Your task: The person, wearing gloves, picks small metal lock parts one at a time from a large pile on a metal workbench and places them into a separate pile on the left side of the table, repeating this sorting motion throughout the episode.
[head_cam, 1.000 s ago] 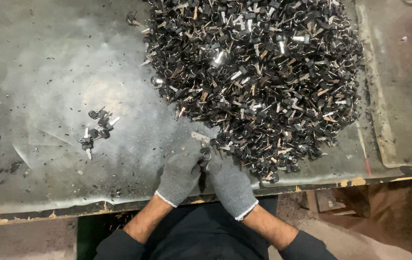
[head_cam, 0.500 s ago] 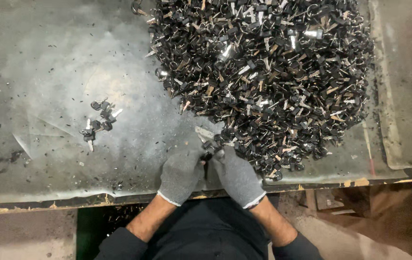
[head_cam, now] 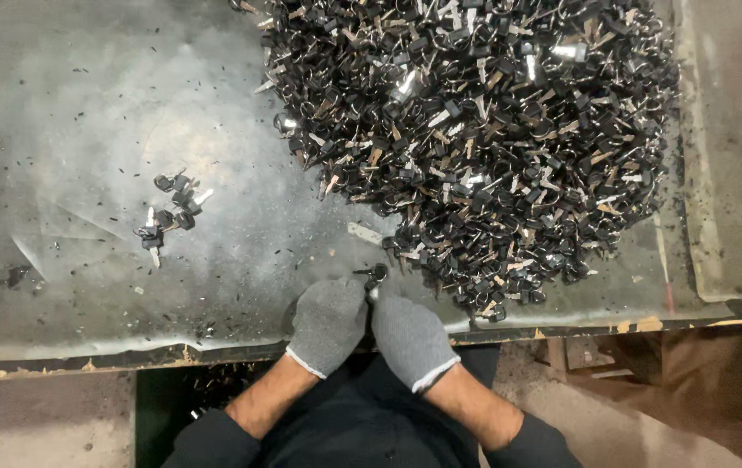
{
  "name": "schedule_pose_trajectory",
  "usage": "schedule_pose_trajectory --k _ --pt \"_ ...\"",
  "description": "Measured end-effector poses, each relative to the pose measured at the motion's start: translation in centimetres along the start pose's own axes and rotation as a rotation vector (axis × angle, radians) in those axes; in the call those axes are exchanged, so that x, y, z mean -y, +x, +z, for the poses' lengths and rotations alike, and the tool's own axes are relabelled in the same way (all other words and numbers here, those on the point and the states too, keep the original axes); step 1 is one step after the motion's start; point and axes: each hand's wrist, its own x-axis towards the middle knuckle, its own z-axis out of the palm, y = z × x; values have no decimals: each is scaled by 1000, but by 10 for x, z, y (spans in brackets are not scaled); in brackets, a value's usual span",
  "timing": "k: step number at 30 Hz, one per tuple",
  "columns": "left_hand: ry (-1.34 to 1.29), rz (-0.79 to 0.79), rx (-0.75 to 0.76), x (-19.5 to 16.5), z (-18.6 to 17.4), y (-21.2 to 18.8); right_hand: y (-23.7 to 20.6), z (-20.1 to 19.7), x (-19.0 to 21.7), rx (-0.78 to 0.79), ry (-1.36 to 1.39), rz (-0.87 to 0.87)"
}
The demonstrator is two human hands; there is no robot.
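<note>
Both hands wear grey knit gloves and meet at lower centre of the frame, over the near edge of the grey, scuffed worktop (head_cam: pixel 85 104). The left hand (head_cam: pixel 329 319) and right hand (head_cam: pixel 409 334) press together, fingertips pinched on a small black-headed key piece (head_cam: pixel 374 276) that pokes out just above them; each grip is closed tight around it. A huge heap of black and silver keys (head_cam: pixel 483 130) fills the upper right, its near edge just beside the hands. A small cluster of keys (head_cam: pixel 171 212) lies well apart at left. One flat metal blade (head_cam: pixel 364 232) lies between heap and hands
</note>
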Motion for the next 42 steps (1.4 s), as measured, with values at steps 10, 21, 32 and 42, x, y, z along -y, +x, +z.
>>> schedule_pose_trajectory --k 10,21,32,42 --pt "78 -289 27 -1 -64 22 -14 -7 -29 -191 344 -333" --pt "17 54 -34 -24 -26 84 1 -14 -14 -109 139 34" --pt "-188 -92 57 0 -24 40 4 -4 -10 -195 283 -12" --pt "-110 -63 299 18 -15 44 0 -15 -12 -389 -218 -198"
